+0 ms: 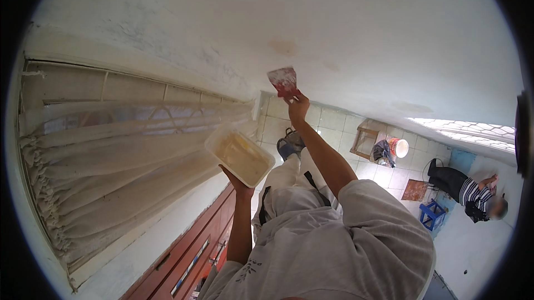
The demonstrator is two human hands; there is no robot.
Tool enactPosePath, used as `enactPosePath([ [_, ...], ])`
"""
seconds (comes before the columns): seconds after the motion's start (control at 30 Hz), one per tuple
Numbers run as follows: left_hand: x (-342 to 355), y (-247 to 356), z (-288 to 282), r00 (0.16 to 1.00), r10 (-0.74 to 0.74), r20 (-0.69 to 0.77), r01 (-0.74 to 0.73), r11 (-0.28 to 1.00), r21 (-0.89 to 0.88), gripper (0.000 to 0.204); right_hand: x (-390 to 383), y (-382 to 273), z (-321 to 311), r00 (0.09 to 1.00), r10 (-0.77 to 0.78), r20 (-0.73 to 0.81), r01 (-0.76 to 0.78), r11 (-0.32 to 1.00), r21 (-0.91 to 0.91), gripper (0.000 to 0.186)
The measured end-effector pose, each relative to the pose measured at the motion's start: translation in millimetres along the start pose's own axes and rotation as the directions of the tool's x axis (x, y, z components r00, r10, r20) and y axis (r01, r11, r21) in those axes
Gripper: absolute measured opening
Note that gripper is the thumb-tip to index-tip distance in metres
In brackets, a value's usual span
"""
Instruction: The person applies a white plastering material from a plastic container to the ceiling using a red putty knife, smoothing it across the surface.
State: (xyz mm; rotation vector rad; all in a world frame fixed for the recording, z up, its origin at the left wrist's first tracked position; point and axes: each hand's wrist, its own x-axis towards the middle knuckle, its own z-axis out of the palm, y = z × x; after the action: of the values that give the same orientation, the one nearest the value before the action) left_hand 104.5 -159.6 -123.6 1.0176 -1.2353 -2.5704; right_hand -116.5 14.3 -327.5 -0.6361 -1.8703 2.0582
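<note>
My right hand [298, 108] is raised and grips a wide putty knife [284, 81] by its handle. White residue covers much of its red blade, which lies near or against the pale wall [361, 38]; I cannot tell if they touch. Just beyond the blade is a tan patch [283, 47] on that wall. Lower on the left, my left hand [237, 181] supports a translucent plastic tub [260, 175] by its near end. Cream-coloured paste [229, 152] coats the inside of the tub, which is tilted toward me.
A sheer curtain [133, 177] hangs at the left above a red door [178, 261]. Down on the tiled floor [328, 122] stand a wooden stool [364, 136], a bucket [398, 147] beside a dark bag [382, 152], and a blue stool [431, 214]. Another person [464, 188] is at the far right.
</note>
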Motion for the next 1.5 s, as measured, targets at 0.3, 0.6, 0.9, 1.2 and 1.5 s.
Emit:
enactPosePath([
  [0.3,2,-8,0,0.998,-0.062,0.029,0.064,0.995,-0.073,0.078,46,-90,26,0.996,-0.024,-0.081,0.024,1.000,0.005,0.019],
  [0.6,4,-3,3,0.996,-0.034,0.081,0.038,0.998,-0.056,0.076,-6,-49,-6,0.990,0.098,0.099,-0.081,0.983,-0.162,0.019],
  [0.9,8,-13,-7,0.995,-0.055,0.089,0.064,0.993,-0.097,0.076,42,-126,32,1.000,0.009,-0.029,0.000,0.950,0.312,0.019],
  [1.2,6,-11,-11,0.991,-0.107,0.082,0.121,0.973,-0.196,0.076,-24,-63,-14,0.994,0.070,0.089,-0.039,0.950,-0.309,0.020],
  [1.5,3,-13,-12,0.983,-0.151,0.102,0.171,0.961,-0.220,0.077,9,-178,57,0.999,-0.024,-0.041,0.031,0.984,0.176,0.022],
])
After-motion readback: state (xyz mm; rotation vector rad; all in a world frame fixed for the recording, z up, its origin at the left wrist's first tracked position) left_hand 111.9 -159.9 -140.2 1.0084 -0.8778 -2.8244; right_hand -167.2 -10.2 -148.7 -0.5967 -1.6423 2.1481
